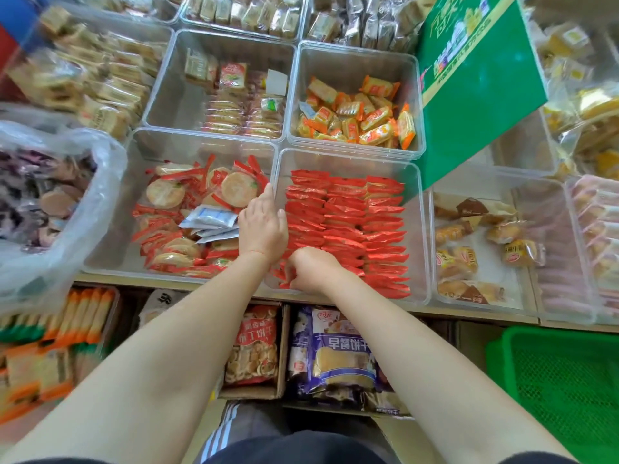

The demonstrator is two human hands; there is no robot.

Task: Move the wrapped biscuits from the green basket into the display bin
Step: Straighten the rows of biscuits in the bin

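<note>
A clear plastic display bin point(422, 236) in the middle of the counter holds neat rows of red wrapped biscuits point(348, 226). My left hand point(263, 226) rests on the bin's left wall, fingers spread over the rim and the left row. My right hand point(313, 269) is down in the bin's near left corner, fingers curled around a few red packets there. The green basket point(566, 386) sits at the lower right below the counter; the part I can see shows no packets.
A bin of round rice crackers point(187, 222) stands to the left and one of orange packets point(358, 118) behind. A green carton point(475, 78) leans over the back right. A plastic bag point(50, 202) bulges at left. Boxes of snack bags point(335, 356) sit under the counter.
</note>
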